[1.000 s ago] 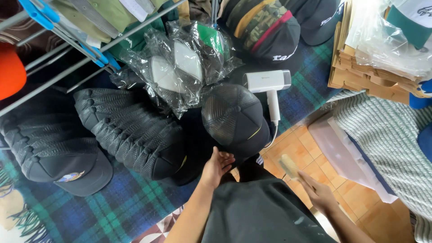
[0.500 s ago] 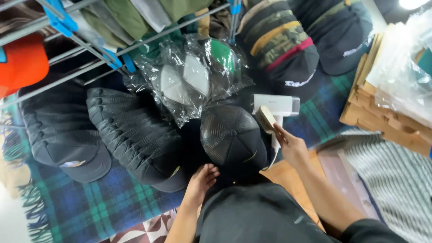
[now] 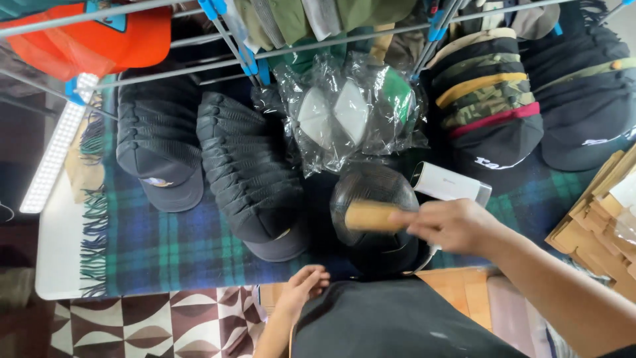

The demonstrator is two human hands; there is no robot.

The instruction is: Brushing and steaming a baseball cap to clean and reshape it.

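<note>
A wooden-backed brush is gripped in the right hand and held flat against the crown of a black cap, which sits on a plaid cloth among stacked caps. A brushing pass appears to be in hand; steady sweeping strokes are called for next. The left hand is loosely curled, holding nothing, near a dark garment. The bristles are hidden, and the cap's brim is obscured.

Cap under brush; cap stacks left, bagged caps behind, all on blanket.
</note>
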